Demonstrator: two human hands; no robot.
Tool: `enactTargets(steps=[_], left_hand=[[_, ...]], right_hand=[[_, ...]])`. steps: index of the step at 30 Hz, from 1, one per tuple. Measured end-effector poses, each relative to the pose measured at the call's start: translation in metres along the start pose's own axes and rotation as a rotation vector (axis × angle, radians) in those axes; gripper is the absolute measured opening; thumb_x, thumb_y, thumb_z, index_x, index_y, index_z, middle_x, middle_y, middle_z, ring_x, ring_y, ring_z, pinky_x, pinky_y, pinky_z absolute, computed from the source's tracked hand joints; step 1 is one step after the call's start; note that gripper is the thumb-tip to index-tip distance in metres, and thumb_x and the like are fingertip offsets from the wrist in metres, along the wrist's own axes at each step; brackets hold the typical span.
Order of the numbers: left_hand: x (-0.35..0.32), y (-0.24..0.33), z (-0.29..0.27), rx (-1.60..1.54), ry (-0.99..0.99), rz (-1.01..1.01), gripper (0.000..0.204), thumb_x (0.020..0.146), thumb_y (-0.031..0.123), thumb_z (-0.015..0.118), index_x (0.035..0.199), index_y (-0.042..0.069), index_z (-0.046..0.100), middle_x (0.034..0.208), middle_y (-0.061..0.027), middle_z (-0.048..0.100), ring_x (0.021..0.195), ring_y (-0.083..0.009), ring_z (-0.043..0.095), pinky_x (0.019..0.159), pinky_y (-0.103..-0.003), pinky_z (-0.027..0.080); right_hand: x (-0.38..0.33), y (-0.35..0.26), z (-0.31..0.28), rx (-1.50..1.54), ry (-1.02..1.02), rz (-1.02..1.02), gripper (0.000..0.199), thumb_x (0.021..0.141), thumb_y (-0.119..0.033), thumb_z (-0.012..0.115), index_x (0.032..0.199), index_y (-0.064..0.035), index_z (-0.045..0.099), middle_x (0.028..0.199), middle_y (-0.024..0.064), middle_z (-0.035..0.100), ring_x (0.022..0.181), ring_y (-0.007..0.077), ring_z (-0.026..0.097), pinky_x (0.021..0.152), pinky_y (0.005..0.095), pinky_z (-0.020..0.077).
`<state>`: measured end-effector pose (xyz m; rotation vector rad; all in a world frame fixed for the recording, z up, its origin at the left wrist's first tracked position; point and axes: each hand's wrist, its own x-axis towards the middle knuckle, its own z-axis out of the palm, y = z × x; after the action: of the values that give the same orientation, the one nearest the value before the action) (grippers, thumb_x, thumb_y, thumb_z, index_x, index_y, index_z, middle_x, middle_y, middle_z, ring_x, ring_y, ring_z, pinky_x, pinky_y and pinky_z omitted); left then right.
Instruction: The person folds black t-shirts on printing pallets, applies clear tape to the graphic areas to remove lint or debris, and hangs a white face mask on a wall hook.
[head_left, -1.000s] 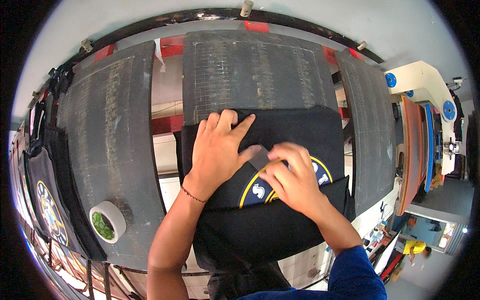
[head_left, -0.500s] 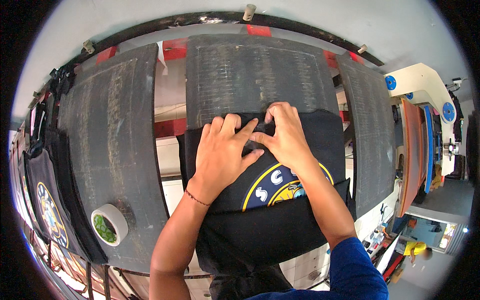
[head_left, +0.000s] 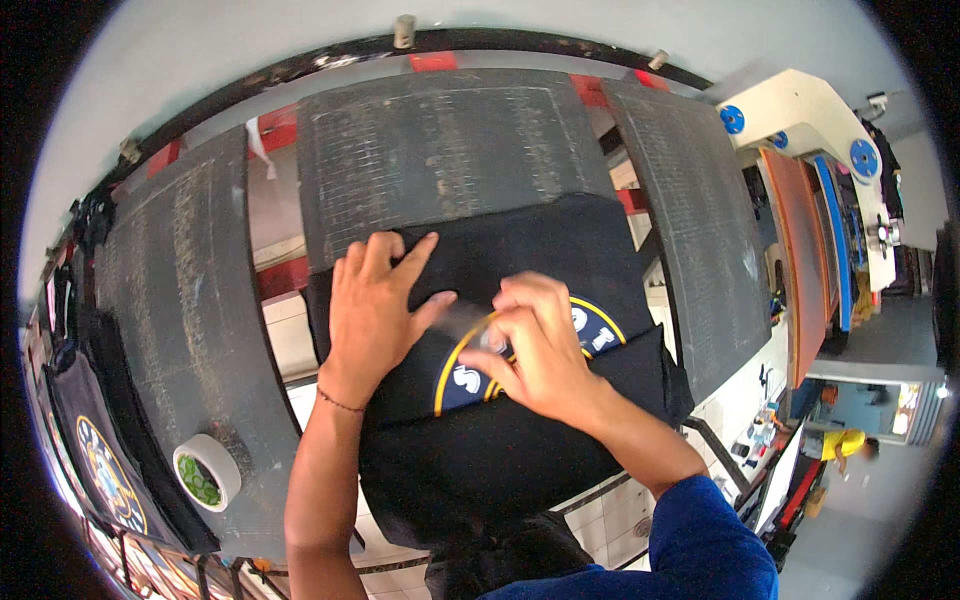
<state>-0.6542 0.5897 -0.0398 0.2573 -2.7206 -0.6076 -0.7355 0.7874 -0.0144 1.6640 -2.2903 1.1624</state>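
Note:
A black T-shirt (head_left: 520,235) with a round navy, yellow and white print (head_left: 600,325) is spread over the near part of the middle dark board (head_left: 450,140). Its near part is folded over, hiding the lower half of the print. My left hand (head_left: 375,300) rests on the cloth left of the print, fingers and thumb spread. Above the print is my right hand (head_left: 540,345), its fingers closed in a pinch. A thin, greyish see-through piece (head_left: 458,320) stretches from these fingers toward my left thumb, smeared by motion.
Dark boards flank this one, left (head_left: 180,300) and right (head_left: 690,230). A white tape roll (head_left: 228,470) with a green inside lies on the left board. Another printed dark shirt (head_left: 90,420) is farther left. Colored panels (head_left: 800,260) stand at right; a person in yellow (head_left: 843,445) is beyond.
My right hand has come away from the shirt's far edge, toward me, over the print, with the see-through piece. My left hand stays on the cloth. The whole view has shifted.

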Motion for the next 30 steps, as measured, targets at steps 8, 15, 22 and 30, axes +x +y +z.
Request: enactTargets(steps=[8,15,22,30], left_hand=[[0.025,0.053,-0.009,0.025,-0.147,-0.065,0.05,0.085,0.017,0.074,0.134,0.011,0.066,0.121,-0.0152,0.058,0.115,-0.0345,0.054,0.101,-0.045,0.043],[0.091,0.101,0.085,-0.26,-0.137,0.302,0.031,0.089,0.015,0.068,0.118,0.018,0.076,0.134,-0.0141,0.059,0.127,-0.0336,0.05,0.107,-0.045,0.038],[0.093,0.113,0.098,-0.225,-0.134,0.193,0.031,0.085,0.018,0.073,0.115,0.022,0.078,0.135,-0.0102,0.058,0.127,-0.0311,0.048,0.107,-0.045,0.037],[0.086,0.114,0.106,-0.227,-0.041,0.159,0.031,0.084,0.019,0.075,0.115,0.023,0.078,0.136,-0.0102,0.056,0.128,-0.0321,0.048,0.106,-0.045,0.036]], right_hand=[[-0.082,0.077,-0.116,0.415,0.128,0.771,0.028,0.087,-0.012,0.078,0.096,-0.007,0.052,0.105,0.0073,0.058,0.1,0.0151,0.054,0.089,0.0312,0.0444],[-0.047,0.112,-0.091,0.045,-0.049,0.639,0.04,0.077,-0.022,0.086,0.095,-0.0036,0.056,0.093,0.0131,0.058,0.093,0.033,0.057,0.083,0.041,0.0461],[-0.038,0.108,-0.079,-0.288,-0.116,0.716,0.042,0.073,-0.027,0.088,0.095,-0.0022,0.061,0.101,0.0144,0.057,0.099,0.0359,0.055,0.085,0.0454,0.0449],[-0.047,0.092,-0.08,-0.29,-0.047,0.443,0.036,0.077,-0.024,0.084,0.094,-0.0031,0.061,0.112,0.0143,0.056,0.104,0.036,0.055,0.088,0.0467,0.0462]])
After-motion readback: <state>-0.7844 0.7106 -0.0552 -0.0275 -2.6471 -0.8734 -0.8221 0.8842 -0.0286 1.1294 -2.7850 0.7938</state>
